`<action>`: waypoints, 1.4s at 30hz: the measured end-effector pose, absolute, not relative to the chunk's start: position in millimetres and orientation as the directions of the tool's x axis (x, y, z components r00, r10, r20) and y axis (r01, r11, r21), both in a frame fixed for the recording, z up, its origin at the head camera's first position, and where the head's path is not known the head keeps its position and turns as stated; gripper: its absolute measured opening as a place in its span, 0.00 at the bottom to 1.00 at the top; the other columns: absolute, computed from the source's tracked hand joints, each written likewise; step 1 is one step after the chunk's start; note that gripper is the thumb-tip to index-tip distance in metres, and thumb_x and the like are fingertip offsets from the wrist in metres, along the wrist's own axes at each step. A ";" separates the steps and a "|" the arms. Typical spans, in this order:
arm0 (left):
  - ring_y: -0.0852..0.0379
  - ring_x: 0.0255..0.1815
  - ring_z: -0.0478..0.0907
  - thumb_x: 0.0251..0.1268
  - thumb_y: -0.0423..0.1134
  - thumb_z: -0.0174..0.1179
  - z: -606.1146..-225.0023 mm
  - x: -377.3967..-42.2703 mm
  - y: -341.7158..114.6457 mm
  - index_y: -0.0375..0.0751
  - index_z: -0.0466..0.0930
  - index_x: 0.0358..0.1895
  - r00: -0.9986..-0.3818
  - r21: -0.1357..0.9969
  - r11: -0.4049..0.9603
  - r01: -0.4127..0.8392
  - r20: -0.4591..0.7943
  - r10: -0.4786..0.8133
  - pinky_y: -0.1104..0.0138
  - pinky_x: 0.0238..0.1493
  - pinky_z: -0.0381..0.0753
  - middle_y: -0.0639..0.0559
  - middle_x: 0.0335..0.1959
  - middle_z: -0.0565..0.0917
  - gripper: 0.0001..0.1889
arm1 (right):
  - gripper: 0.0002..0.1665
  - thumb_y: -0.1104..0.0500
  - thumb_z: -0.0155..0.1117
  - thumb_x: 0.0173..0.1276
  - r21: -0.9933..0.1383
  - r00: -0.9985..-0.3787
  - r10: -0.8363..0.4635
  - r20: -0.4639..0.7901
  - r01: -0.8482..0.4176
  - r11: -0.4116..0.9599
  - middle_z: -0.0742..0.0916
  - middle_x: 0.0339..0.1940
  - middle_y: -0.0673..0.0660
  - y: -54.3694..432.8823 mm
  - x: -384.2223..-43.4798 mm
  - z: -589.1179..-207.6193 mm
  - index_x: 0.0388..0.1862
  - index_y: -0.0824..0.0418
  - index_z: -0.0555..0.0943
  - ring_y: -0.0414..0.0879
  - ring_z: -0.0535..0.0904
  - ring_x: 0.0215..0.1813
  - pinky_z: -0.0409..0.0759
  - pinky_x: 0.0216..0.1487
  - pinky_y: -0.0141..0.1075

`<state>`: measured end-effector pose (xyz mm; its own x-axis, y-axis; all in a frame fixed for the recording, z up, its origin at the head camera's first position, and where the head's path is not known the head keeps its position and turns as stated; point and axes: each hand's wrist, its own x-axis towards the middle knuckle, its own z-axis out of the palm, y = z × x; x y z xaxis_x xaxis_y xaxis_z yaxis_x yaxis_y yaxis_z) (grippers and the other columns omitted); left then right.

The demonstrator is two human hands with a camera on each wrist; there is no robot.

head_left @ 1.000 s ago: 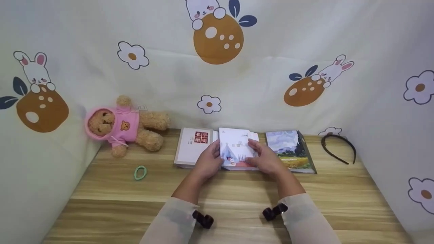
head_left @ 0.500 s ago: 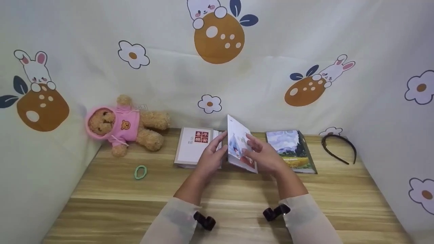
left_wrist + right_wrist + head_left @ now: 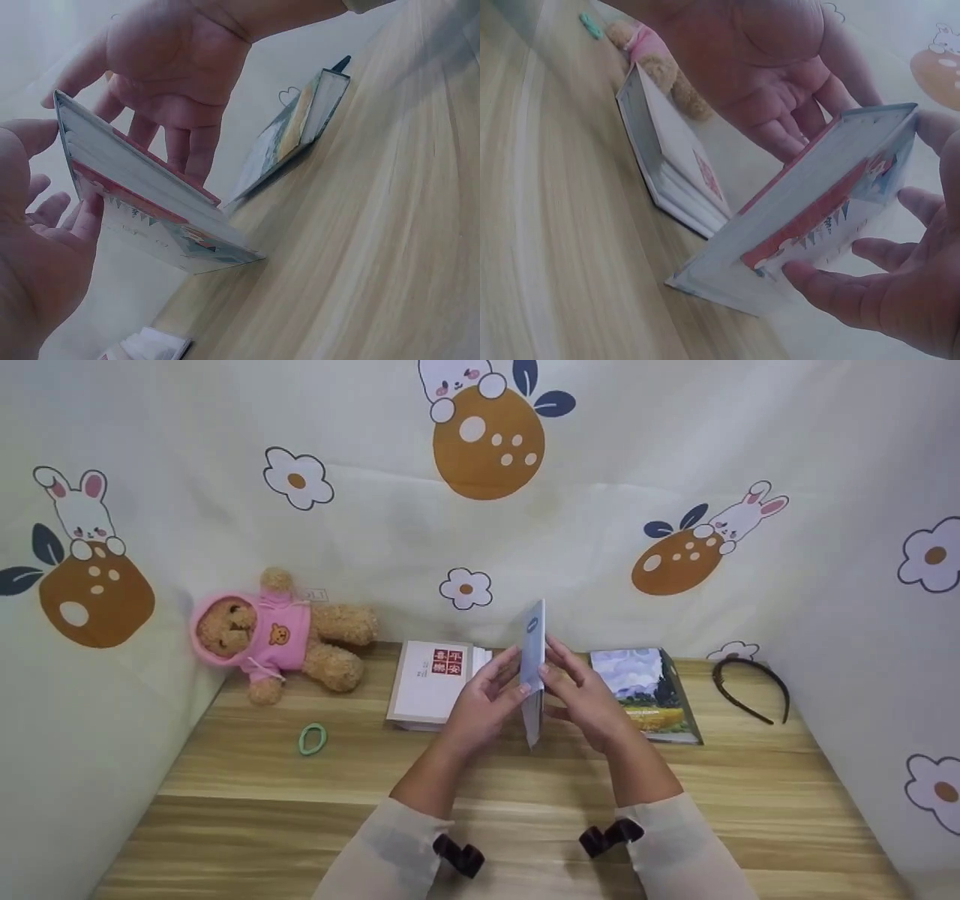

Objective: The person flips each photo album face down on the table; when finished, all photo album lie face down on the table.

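Note:
A thick hardcover book [image 3: 533, 649] stands on edge between the two hands, its narrow bluish side facing me. My left hand [image 3: 484, 705] holds it from the left, thumb against the near side. From the right, my right hand [image 3: 586, 705] holds it too, thumb on the near edge and fingers spread along the cover. In the left wrist view, the page edges of the book [image 3: 135, 161] and its white-and-red printed cover show. The right wrist view shows the book [image 3: 817, 180] tilted, with a lower corner near or on the table; contact there is unclear.
A white book with red characters [image 3: 424, 686] lies left of the hands, a landscape-painting book [image 3: 637, 682] right. Farther left are a plush bear in a pink hoodie [image 3: 281, 634] and a green hair tie [image 3: 312, 739]. A dark headband [image 3: 750, 690] lies right, before the patterned curtain.
The book lay flat with its tent-picture cover up. Both hands have turned it up onto its edge, and the cover now faces sideways. The other things stay put.

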<state>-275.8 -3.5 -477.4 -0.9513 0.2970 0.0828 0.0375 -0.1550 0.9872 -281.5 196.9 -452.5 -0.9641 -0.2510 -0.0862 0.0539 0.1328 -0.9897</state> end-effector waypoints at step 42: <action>0.47 0.89 0.58 0.78 0.42 0.64 -520.0 -282.2 -3.5 0.56 0.73 0.79 -0.923 0.859 0.458 0.228 0.040 0.383 0.49 0.89 0.57 0.60 0.86 0.65 0.29 | 0.38 0.50 0.55 0.84 -0.817 -0.989 -0.099 -0.110 0.033 0.575 0.56 0.92 0.55 215.0 -292.2 -461.7 0.88 0.54 0.60 0.57 0.45 0.93 0.47 0.91 0.57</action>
<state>-282.2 -3.5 -520.0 -0.9228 0.3832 0.0404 0.2277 0.4577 0.8594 -292.2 215.0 -461.7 -0.9890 -0.0988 -0.1100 0.0334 0.5751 -0.8174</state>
